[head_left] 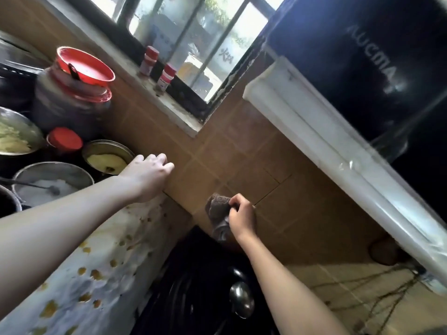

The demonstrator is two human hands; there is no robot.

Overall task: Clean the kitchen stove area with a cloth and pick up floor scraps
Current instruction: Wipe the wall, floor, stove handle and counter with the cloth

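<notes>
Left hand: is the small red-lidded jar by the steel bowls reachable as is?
Probably yes. The left hand holds nothing visible, and the red-lidded jar sits just past the steel bowl of yellow stuff; reaching over that open bowl looks like the only obstacle.

Two spice jars [150, 61] [166, 78] — one cloth [217, 211] (brown)

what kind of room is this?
Likely a home kitchen: a black glass stove top under a dark range hood, steel bowls of food beside a red-lidded jar, and the right hand holding a grey-brown cloth at the brown wall tiles.
</notes>
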